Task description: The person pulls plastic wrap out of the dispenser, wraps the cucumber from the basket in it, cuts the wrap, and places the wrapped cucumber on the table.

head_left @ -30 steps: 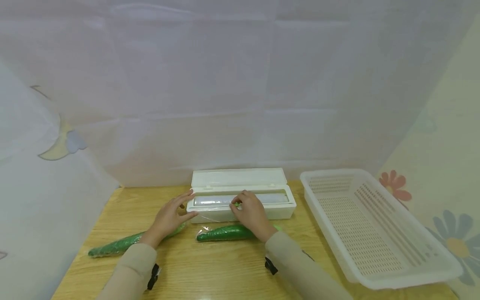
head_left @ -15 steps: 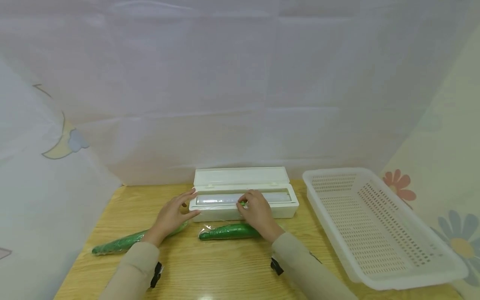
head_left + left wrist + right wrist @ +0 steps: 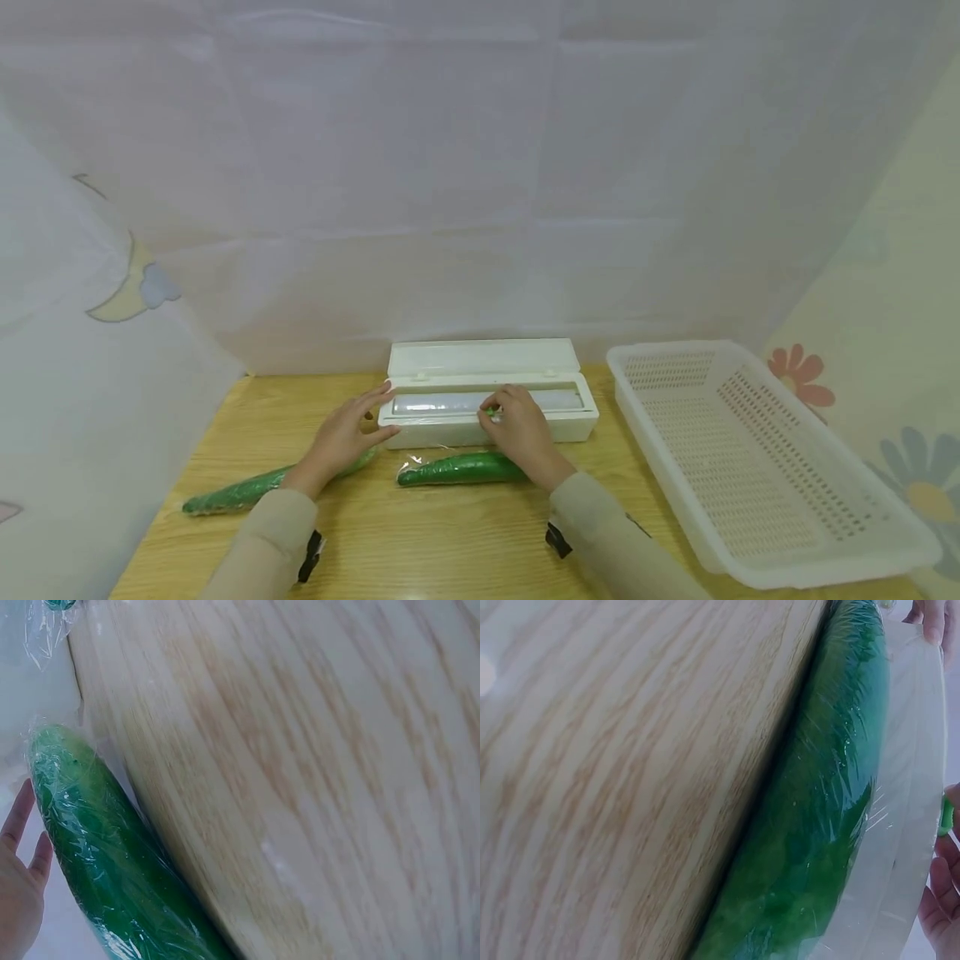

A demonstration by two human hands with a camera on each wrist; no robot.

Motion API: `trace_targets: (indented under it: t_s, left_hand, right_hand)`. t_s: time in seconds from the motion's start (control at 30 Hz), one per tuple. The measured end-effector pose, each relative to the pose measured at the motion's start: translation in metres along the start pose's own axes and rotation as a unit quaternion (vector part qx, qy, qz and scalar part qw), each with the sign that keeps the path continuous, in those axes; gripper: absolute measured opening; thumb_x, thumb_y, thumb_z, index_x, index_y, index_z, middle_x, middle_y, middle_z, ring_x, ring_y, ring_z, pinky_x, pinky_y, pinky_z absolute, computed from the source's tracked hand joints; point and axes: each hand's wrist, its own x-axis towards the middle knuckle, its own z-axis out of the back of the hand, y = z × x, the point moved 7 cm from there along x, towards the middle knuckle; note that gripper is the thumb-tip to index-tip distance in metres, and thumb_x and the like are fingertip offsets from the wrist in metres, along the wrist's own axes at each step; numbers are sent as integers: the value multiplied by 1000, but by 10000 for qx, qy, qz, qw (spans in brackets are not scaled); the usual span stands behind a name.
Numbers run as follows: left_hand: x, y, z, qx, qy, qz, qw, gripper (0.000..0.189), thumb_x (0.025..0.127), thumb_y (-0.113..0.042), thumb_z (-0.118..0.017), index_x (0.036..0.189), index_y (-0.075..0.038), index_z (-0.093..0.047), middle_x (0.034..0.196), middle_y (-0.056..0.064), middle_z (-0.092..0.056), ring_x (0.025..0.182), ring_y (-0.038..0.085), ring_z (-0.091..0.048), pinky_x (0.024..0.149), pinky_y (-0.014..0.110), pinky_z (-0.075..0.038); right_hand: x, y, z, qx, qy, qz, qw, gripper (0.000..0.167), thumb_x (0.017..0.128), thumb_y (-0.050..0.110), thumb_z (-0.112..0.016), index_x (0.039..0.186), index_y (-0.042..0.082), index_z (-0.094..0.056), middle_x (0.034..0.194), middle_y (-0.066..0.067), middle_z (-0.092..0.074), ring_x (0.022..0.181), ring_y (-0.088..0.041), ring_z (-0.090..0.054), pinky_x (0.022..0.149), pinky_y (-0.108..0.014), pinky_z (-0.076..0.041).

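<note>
A white cling film dispenser (image 3: 431,435) stands at the back of the table, lid raised, with a shiny film roll (image 3: 442,403) inside. My left hand (image 3: 341,433) holds its left end, thumb at the front and fingers at the upper rim. My right hand (image 3: 519,429) pinches a small green slider (image 3: 491,412) on the front rim; my fingers partly hide it. One film-wrapped cucumber (image 3: 461,469) lies before the dispenser, its right end behind my right hand. Another wrapped cucumber (image 3: 236,493) lies at the left, passing under my left wrist.
A white perforated plastic basket (image 3: 663,475) stands on the right of the wooden table (image 3: 442,542). Pale sheeting (image 3: 450,275) hangs close behind the dispenser and along both sides. Each wrist wears a black strap.
My right hand has moved slightly right along the dispenser's front rim with the green slider. My left hand stays at the left end. The whole view has shifted a little.
</note>
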Motion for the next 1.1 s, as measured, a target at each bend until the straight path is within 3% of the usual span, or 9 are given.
trace_targets:
  t_s: [0.1, 0.47, 0.7, 0.93, 1.1]
  left_hand:
    - [-1, 1, -5, 9, -46, 27, 10000, 66, 91, -44, -70, 147, -16, -49, 157, -1, -36, 107, 24, -59, 90, 57, -47]
    - [-1, 3, 1, -60, 46, 18, 10000, 66, 89, -46, -71, 146, -17, -50, 157, -1, -36, 109, 28, -59, 100, 64, -38]
    - [1, 2, -3, -91, 25, 109, 9999, 67, 90, -45, -71, 146, -17, -49, 157, -3, -35, 105, 20, -57, 90, 55, -46]
    - [1, 1, -3, -135, -54, 91, 9999, 67, 89, -46, -71, 146, -18, -50, 157, -3, -36, 104, 22, -58, 97, 63, -40]
    - [-1, 4, -3, -73, -101, 127, 9998, 67, 88, -46, -72, 146, -18, -51, 157, -3, -37, 103, 22, -58, 89, 55, -47]
  right_hand:
    - [-4, -2, 1, 95, 78, -40, 9999, 6, 88, 18, -77, 88, 13, -73, 94, 2, -64, 90, -16, -57, 75, -31, -53]
    - [-5, -7, 1, 38, -95, -129, 9999, 6, 87, 18, -77, 87, 13, -73, 93, 3, -65, 94, -18, -59, 75, -31, -54]
    - [-5, -13, 7, -48, -252, -58, 9997, 7, 84, 16, -79, 85, 12, -73, 89, 3, -64, 87, -16, -58, 71, -29, -53]
    - [-8, -14, 10, -127, -443, 64, 9989, 8, 83, 14, -80, 84, 10, -73, 85, 3, -64, 85, -17, -58, 72, -31, -53]
    - [-11, -19, 15, -110, -561, 168, 9982, 7, 83, 13, -79, 85, 9, -73, 86, 1, -65, 84, -18, -58, 71, -31, -53]
